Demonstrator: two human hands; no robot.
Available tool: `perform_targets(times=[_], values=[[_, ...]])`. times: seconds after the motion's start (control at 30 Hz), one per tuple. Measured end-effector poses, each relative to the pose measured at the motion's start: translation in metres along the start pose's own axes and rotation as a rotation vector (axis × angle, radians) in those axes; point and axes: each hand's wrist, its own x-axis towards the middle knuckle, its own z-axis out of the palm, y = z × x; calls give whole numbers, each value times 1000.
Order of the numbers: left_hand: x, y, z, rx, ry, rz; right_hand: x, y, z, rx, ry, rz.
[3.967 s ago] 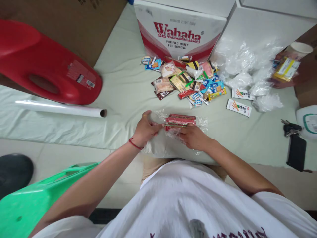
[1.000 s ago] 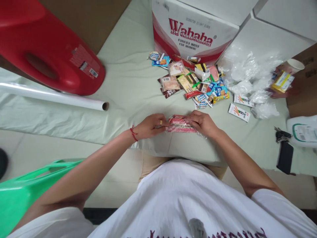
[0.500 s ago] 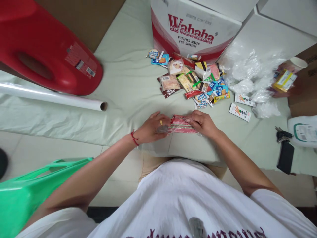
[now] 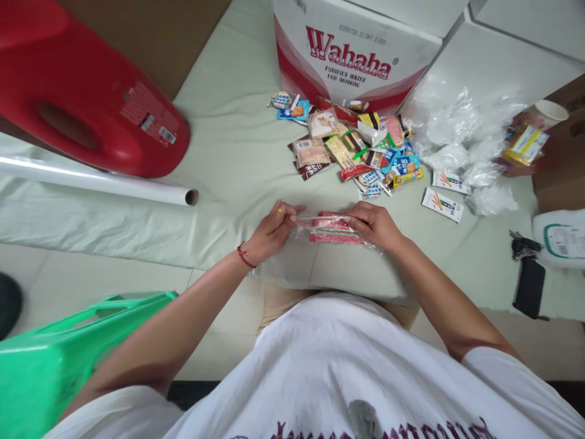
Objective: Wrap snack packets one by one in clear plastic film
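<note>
A clear plastic bag (image 4: 303,229) lies stretched between my hands near the front of the cloth-covered table. Inside or under its film are red snack packets (image 4: 333,236) with a green stripe across them. My left hand (image 4: 273,231), with a ring and a red string bracelet, pinches the bag's left end. The fingers of my right hand (image 4: 375,224) are closed on the right end, over the packets, so part of them is hidden. Beyond my hands lies a pile of assorted wrapped snacks (image 4: 347,146).
A Wahaha carton (image 4: 356,55) stands behind the snacks. Crumpled clear bags (image 4: 457,134), two white snack packets (image 4: 442,205) and a paper cup (image 4: 551,111) are on the right. At left are a red jug (image 4: 109,103) and a film roll (image 4: 100,181). A green stool (image 4: 41,366) stands below.
My left hand has drawn back slightly left from the packets, its fingers now pinching the bag's end and pulling the film out. My right hand has stayed nearly in place.
</note>
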Motion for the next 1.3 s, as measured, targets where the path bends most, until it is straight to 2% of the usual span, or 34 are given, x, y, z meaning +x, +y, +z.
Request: perform_targets(times=[0.1,0.2,0.3,0.5,0.57,0.6,0.67,0.7,0.73,0.77,0.83,0.87,0.9,1.03,1.17,1.23,1.3], values=[[2,1,5,6,62,-64,6,-1,-3,61,-33,104],[5,4,10,-21,108,-187,13,0,-8,113,-73,283],[8,8,12,31,148,-234,19,3,-14,51,-100,406],[11,8,10,396,220,-302,21,8,-17,-85,-113,332],[6,11,8,455,343,-303,20,10,-14,-112,-94,304],[2,15,8,471,449,-283,19,11,-13,-118,-88,294],[-9,27,12,498,645,-189,18,12,-11,-125,-83,276],[-16,35,16,507,679,-117,18,12,-10,-128,-82,268],[-21,44,22,504,634,-32,18,12,-9,-132,-81,261],[-24,52,31,489,518,65,18,12,-9,-135,-82,256],[-23,66,51,442,198,271,19,12,-9,-140,-88,247],[-18,69,61,437,64,328,19,12,-9,-139,-99,238],[-12,70,71,448,-10,342,20,13,-11,-133,-114,225],[15,54,94,558,-33,187,19,21,-24,-78,-132,217],[17,38,96,607,-23,171,6,30,-42,115,-5,443],[13,36,96,605,-12,185,-6,35,-47,270,-27,540],[11,36,96,603,-7,190,-20,41,-52,325,-90,577]])
